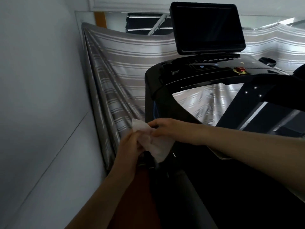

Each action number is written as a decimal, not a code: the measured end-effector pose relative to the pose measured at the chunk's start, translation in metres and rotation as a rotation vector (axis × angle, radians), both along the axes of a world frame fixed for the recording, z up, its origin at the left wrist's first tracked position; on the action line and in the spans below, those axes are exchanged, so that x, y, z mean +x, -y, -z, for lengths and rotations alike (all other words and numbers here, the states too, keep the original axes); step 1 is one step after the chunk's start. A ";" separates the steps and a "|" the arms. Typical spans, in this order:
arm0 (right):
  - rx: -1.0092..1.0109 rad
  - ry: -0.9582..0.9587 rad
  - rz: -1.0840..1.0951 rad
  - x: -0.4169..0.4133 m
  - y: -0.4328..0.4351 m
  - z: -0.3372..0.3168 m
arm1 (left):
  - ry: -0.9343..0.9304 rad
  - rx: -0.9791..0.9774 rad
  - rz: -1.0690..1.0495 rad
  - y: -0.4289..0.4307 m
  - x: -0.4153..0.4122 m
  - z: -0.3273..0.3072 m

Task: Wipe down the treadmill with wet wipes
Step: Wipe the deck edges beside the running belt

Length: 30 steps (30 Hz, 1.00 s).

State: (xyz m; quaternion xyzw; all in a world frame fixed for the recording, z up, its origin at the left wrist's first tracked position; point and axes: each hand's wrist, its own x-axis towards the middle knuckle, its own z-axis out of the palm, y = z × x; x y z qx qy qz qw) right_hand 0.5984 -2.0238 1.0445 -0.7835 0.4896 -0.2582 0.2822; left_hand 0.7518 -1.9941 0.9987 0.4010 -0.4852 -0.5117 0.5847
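White wet wipe [156,143], all crumpled, is held between both hands: the left hand [130,146] has its fingers curled round the lower left part and the right hand [162,128] pinches the top edge. The whole bundle sits right in front of the left upright of the black treadmill [189,76], low down and well below the console. Further up the treadmill there's a red knob [240,69] on the console and a dark screen [208,27] above it, with a grey striped cloth [125,63] hanging behind the treadmill and a plain pale wall [41,80] off to its left.
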 end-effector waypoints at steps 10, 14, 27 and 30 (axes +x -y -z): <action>0.515 -0.308 -0.081 0.075 0.079 -0.016 | 0.062 0.085 -0.092 0.054 0.071 0.027; 0.633 -0.350 -0.094 0.107 0.104 -0.010 | 0.077 0.083 -0.116 0.066 0.097 0.041; 0.657 0.203 -0.025 0.142 0.130 0.113 | 0.157 0.129 -0.055 0.105 0.151 0.112; 0.706 0.330 -0.007 0.135 0.137 0.147 | 0.170 0.168 -0.054 0.116 0.151 0.130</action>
